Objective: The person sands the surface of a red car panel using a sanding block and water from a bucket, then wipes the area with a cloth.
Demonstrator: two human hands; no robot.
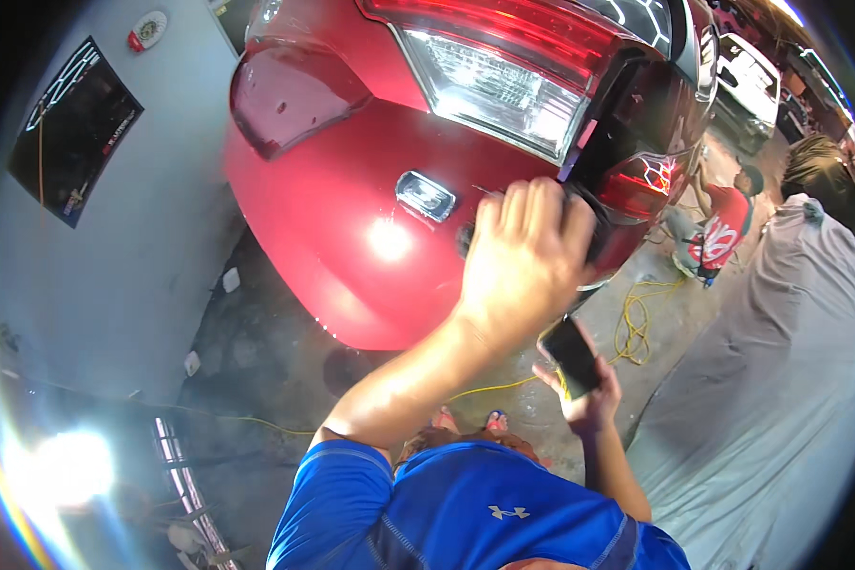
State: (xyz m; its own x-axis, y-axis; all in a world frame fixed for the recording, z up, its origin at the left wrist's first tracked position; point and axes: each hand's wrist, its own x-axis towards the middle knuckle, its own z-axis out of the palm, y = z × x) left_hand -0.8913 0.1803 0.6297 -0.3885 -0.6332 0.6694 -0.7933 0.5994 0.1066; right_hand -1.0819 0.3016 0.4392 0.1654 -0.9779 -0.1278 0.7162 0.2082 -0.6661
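Observation:
My left hand (532,237) presses, fingers curled, on a dark cloth or pad (587,220) against the rear of a red car. Most of the dark thing is hidden beneath the hand. The red panel (351,228) carries a small clear rectangular lamp (426,196) just left of my fingers. Beyond the knuckles sits the car's large tail light (494,85). Lower down, near my body, my right hand (594,407) is closed around a flat black phone-like slab (572,357), its dark face turned up.
Along the floor snakes a yellow cord (635,323). A grey cover (750,323) drapes something at the right. Another person in a red shirt (725,228) crouches beside the car. A bright work light (71,467) glares at lower left, near a metallic pole (188,484).

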